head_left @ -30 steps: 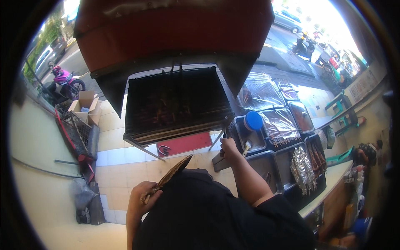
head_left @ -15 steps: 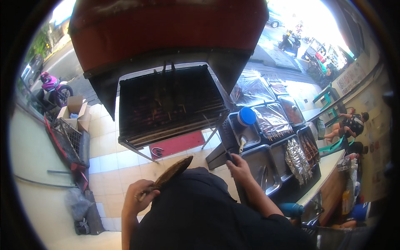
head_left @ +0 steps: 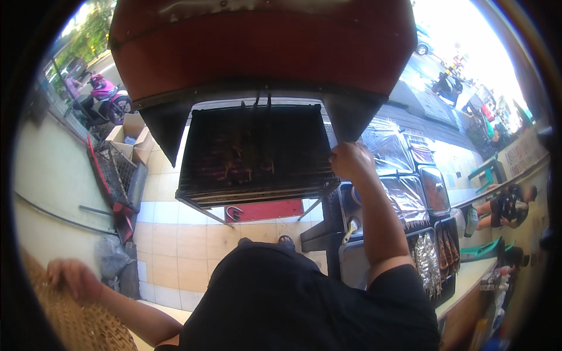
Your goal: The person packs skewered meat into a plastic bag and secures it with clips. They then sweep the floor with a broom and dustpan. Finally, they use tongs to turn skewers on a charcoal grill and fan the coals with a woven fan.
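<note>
At the lower left my left hand (head_left: 75, 279), slightly blurred, is closed on a woven fan (head_left: 88, 319), which spreads beside and below it. My right hand (head_left: 351, 161) reaches forward to the right side of the charcoal grill (head_left: 257, 196). Its fingers are curled closed; whatever they may hold is hidden. Over the dark grate lie a few skewers (head_left: 272, 168), hard to make out in the shade, with reddish glow around them. A red metal hood (head_left: 263, 52) stands above the grill.
On the right, trays hold foil-wrapped food (head_left: 426, 263), skewers and a plastic-covered batch (head_left: 380, 143). A brush (head_left: 351, 227) rests in a tray. At left stand a cardboard box (head_left: 132, 137) and a wire-mesh frame (head_left: 114, 181). A person (head_left: 506, 207) sits far right.
My left hand has swung out to the left with the fan, whose broad face now shows. My right hand has moved forward from the trays to the grill's right side; its thin dark-handled tool is out of sight.
</note>
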Available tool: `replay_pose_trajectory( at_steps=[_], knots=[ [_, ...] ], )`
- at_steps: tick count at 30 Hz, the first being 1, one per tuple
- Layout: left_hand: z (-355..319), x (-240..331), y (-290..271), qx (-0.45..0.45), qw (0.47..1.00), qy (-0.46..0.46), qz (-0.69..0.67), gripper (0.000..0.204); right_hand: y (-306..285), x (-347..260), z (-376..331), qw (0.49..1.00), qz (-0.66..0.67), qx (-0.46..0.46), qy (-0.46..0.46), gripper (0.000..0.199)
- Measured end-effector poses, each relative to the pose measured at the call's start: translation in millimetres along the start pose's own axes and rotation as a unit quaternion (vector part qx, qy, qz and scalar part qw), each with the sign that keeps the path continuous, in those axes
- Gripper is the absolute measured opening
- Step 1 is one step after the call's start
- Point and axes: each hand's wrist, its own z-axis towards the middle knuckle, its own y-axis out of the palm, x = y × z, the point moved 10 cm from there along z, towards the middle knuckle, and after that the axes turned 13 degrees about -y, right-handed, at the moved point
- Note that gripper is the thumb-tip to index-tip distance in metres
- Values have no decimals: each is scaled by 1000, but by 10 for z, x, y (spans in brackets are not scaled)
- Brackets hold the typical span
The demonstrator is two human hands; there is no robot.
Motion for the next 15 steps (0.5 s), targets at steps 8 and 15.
replay_pose_trajectory(
  at_steps=[8, 15],
  knots=[
    [-360, -955, -250, 337, 765, -151, 528, 35, 571, -142, 852, 993, -57, -27, -96, 26],
    [-252, -947, 833, -39, 983, -154, -91, 36, 687, 317, 682, 997, 4, -15, -77, 24]
  ],
)
